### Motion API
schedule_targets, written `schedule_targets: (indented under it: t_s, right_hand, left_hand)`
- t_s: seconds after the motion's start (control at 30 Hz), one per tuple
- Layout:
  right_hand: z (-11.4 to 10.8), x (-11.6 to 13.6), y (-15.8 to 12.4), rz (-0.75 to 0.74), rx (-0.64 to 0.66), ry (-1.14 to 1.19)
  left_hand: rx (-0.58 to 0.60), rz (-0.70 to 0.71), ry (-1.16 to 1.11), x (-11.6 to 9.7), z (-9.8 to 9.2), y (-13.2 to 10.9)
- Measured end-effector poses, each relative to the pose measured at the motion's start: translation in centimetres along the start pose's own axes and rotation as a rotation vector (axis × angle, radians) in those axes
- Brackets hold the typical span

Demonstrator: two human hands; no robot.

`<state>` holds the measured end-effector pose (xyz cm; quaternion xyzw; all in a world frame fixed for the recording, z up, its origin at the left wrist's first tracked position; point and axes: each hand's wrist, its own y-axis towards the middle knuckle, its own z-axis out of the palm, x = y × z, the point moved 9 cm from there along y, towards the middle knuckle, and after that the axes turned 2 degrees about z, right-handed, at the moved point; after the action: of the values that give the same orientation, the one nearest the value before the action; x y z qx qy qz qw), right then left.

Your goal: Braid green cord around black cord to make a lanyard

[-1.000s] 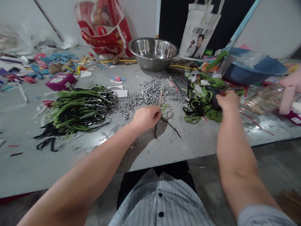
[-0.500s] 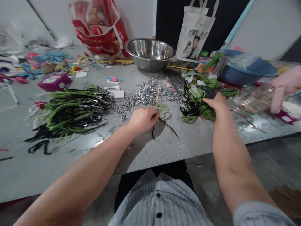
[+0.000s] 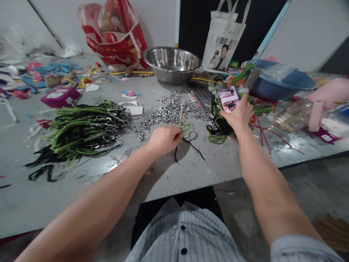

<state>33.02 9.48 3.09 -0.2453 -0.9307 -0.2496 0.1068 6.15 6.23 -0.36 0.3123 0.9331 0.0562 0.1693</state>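
My right hand (image 3: pixel 240 111) grips a smartphone (image 3: pixel 229 99) with a lit, pinkish screen, above a heap of green and black cords (image 3: pixel 217 128). My left hand (image 3: pixel 167 139) is closed near the middle of the table. A thin wooden stick (image 3: pixel 181 115) rises from its fingertips, and green cord (image 3: pixel 187 128) and black cord (image 3: pixel 194 147) trail out beside it. Just beyond that hand lies a spread of small silver metal rings (image 3: pixel 169 109). A bundle of green and black cords with metal clasps (image 3: pixel 81 127) rests at the left.
At the back stand a steel bowl (image 3: pixel 174 77), a red-and-white bag (image 3: pixel 116 47) and a white tote bag (image 3: pixel 222 45). To the right are a blue basin (image 3: pixel 278 85) and a clear jug with a pink handle (image 3: pixel 293 114). A purple box (image 3: pixel 60 96) sits at the left.
My right hand has picked the smartphone up from the cords and moved slightly left; its screen now shows lit. My left hand keeps its hold on the stick and cords.
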Motion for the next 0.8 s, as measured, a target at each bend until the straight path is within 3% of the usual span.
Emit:
schedule_targets:
  t_s: [0.2, 0.8]
  right_hand:
    - [1.1, 0.3, -0.2, -0.053, 0.016, 0.009]
    - [1.5, -0.3, -0.1, -0.027, 0.020, 0.007]
  left_hand:
    - [0.007, -0.001, -0.007, 0.0, 0.0, 0.0]
    - [0.016, 0.001, 0.002, 0.1, 0.1, 0.0]
